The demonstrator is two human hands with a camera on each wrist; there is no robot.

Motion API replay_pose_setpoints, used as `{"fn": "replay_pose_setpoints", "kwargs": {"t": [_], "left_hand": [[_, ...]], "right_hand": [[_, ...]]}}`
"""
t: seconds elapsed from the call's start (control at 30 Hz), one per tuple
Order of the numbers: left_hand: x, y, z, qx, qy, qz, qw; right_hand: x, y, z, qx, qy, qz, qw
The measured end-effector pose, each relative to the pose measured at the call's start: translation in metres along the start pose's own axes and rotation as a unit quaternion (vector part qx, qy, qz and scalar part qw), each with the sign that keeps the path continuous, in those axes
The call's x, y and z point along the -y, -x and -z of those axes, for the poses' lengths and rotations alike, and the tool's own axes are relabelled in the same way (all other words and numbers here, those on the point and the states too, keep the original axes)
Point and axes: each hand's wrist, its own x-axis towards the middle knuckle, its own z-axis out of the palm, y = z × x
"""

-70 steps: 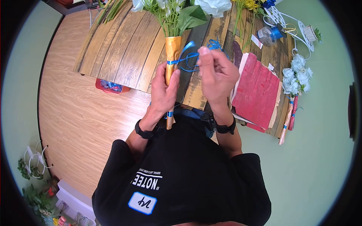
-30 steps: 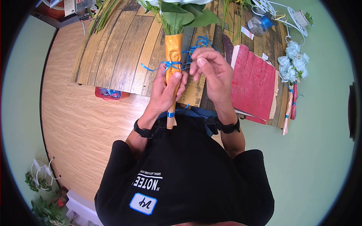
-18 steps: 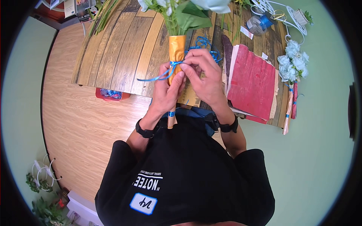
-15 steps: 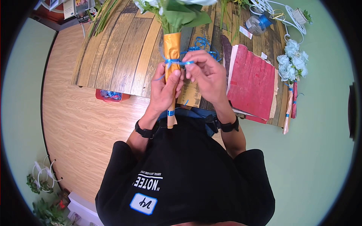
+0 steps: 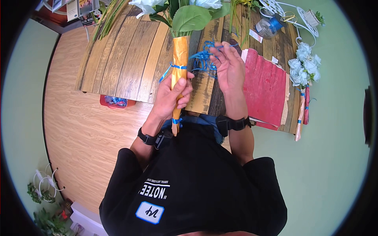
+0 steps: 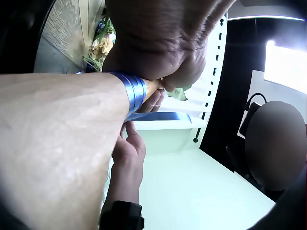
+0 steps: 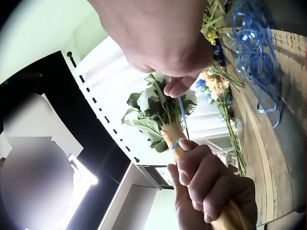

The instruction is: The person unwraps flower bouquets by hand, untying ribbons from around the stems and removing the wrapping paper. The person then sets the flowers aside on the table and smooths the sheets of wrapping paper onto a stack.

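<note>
Left hand (image 5: 171,96): closed around the orange paper wrap (image 5: 180,51) of a bouquet (image 5: 192,18), which is held above the near edge of the bench (image 5: 130,49), white blooms and green leaves away from the body. Blue ribbon circles the wrap above this hand and near its lower end.

Right hand (image 5: 232,70): raised beside the bouquet, fingers bent, a ribbon strand (image 7: 183,115) pinched at the fingertips.

On the bench: tangled blue ribbon (image 7: 252,52); red paper sheets (image 5: 264,86), right; blue ribbon spool (image 5: 277,22), far right; loose green stems (image 5: 109,19), far left.
</note>
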Motion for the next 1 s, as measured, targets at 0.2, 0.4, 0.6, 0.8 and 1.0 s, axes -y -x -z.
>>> {"fn": "replay_pose_setpoints", "kwargs": {"t": [0.2, 0.4, 0.6, 0.8, 1.0], "left_hand": [[0.004, -0.005, -0.007, -0.081, -0.119, -0.028, 0.989], [0.021, -0.014, -0.010, -0.128, -0.266, -0.125, 0.947], [0.021, -0.018, -0.011, -0.134, -0.385, -0.189, 0.894], [0.023, -0.021, -0.015, -0.159, -0.416, -0.238, 0.863], [0.018, -0.019, -0.016, -0.173, -0.391, -0.207, 0.880]], "right_hand": [[0.010, 0.042, -0.005, 0.049, 0.327, 0.128, 0.935], [0.001, 0.061, -0.027, 0.174, 0.503, 0.303, 0.791], [-0.003, 0.057, -0.029, 0.177, 0.565, 0.419, 0.688], [-0.011, 0.057, -0.035, 0.167, 0.546, 0.396, 0.719], [-0.011, 0.054, -0.039, 0.199, 0.535, 0.405, 0.714]]}}
